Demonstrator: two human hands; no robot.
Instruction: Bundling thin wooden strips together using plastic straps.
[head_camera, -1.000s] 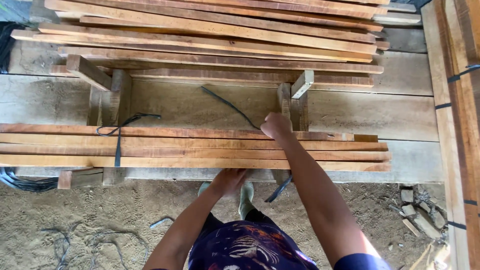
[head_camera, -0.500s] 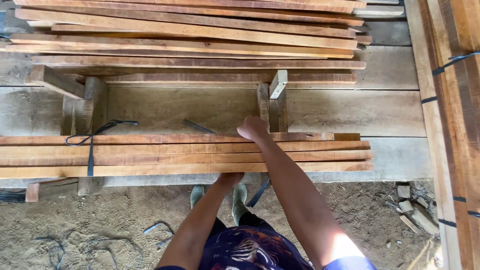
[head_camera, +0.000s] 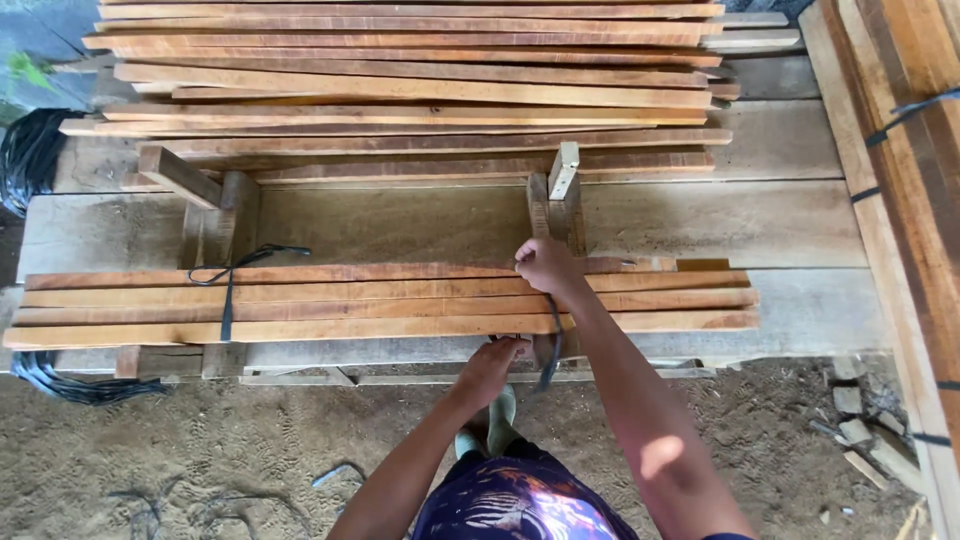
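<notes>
Both hands work a dark strap around a bundle of wooden slats.

Our right hand (head_camera: 545, 265) is closed on top of the bundle of slats (head_camera: 400, 303), gripping one end of the dark strap (head_camera: 553, 345), which runs down over the near edge. Our left hand (head_camera: 492, 362) reaches under that edge, fingers curled there; we cannot tell whether it grips anything. We count four slats across the top of the bundle, lying lengthwise on the wooden surface (head_camera: 800, 215). One tied strap (head_camera: 232, 275) already binds the bundle near its left end. Two upright wooden brackets (head_camera: 558, 200) stand behind it, and a larger stack of slats (head_camera: 420, 85) lies beyond. One coil of black strapping (head_camera: 60, 375) hangs at the left.
</notes>
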